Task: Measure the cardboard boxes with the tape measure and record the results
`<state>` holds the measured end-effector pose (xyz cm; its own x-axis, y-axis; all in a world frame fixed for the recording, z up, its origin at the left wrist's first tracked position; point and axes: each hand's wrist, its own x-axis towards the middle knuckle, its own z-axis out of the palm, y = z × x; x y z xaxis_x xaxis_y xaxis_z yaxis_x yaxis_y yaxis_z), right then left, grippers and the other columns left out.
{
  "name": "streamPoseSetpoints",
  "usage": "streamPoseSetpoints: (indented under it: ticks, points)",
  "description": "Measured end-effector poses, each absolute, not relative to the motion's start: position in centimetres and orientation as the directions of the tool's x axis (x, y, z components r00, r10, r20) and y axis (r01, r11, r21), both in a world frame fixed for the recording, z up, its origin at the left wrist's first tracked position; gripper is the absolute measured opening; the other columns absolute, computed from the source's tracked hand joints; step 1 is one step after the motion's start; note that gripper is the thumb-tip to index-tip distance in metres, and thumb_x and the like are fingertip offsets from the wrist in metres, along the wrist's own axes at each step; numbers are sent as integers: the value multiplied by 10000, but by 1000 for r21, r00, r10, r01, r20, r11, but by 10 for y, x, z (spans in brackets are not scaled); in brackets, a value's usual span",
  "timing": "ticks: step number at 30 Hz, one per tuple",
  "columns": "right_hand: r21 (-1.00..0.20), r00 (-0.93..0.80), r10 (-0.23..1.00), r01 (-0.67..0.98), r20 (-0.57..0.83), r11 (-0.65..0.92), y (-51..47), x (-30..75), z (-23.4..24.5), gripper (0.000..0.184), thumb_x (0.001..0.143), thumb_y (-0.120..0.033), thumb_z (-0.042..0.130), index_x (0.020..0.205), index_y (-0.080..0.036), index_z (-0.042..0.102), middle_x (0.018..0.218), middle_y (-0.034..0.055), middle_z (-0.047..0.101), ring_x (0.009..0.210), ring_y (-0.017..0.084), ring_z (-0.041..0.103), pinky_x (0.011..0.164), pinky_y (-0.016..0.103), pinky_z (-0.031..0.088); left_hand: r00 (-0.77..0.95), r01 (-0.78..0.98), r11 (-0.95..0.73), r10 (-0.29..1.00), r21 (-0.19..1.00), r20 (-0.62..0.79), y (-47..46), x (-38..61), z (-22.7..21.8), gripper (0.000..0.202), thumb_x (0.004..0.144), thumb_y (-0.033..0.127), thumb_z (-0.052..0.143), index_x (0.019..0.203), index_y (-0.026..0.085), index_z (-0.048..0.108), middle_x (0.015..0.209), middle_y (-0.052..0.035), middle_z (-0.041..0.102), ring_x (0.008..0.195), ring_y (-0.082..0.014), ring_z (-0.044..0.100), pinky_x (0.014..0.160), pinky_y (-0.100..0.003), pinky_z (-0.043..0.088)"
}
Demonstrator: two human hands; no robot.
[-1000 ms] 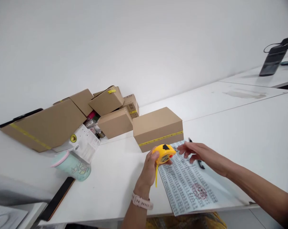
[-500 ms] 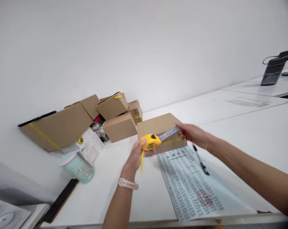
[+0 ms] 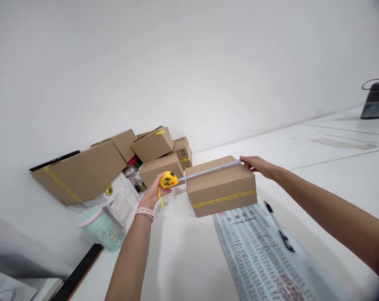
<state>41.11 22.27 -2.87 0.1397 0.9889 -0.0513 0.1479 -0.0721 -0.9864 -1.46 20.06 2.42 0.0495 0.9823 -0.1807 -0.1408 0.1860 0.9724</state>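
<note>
My left hand (image 3: pixel 156 192) is closed around the yellow case of a tape measure (image 3: pixel 169 179), left of a brown cardboard box (image 3: pixel 222 190). A yellow strap dangles from the case. The pulled-out blade (image 3: pixel 208 171) stretches over the top of the box, slanting up to the right. Its far end is pinched in my right hand (image 3: pixel 255 164), at the box's far right corner. Whether the blade touches the cardboard I cannot tell. Yellow tape runs along the box's front side.
A printed report sheet (image 3: pixel 248 246) lies in front of the box, with a pen (image 3: pixel 280 228) on it. Several cardboard boxes (image 3: pixel 79 171) are piled at the left by the wall. A mint-green cup (image 3: pixel 104 230) stands near them; a dark bottle (image 3: pixel 375 100) is far right.
My hands have moved apart, the left one leftward with the case, the right one slightly right. More blade is drawn out and now spans the box top.
</note>
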Motion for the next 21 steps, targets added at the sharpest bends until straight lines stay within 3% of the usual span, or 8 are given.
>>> streamPoseSetpoints:
  ticks: [6, 13, 21]
  points:
    - [-961, 204, 978, 256, -52, -104, 234, 419, -38, 315, 807, -480, 608, 705, -184, 571, 685, 18, 536, 616, 140, 463, 615, 301, 420, 51, -126, 230, 973, 965, -225, 216, -22, 16, 295, 991, 366, 478, 1047, 113, 618, 836, -67, 685, 529, -124, 608, 566, -290, 567]
    - [-910, 213, 975, 390, -60, -142, 233, 412, -38, 382, 759, -568, 629, 772, -188, 593, 857, 99, 653, 784, 238, 591, 649, 347, 463, 57, -129, 282, 959, 951, -276, 224, -24, 3, 329, 960, 385, 589, 1194, 154, 591, 1133, -82, 633, 919, -195, 649, 777, -377, 568]
    - [-902, 161, 973, 374, -167, -217, 227, 399, -33, 443, 822, -633, 559, 921, -201, 583, 1044, 155, 696, 884, 278, 649, 686, 377, 505, 126, -121, 276, 957, 954, -261, 230, 2, 3, 323, 962, 392, 584, 1177, 150, 597, 1106, -78, 640, 891, -186, 652, 758, -365, 569]
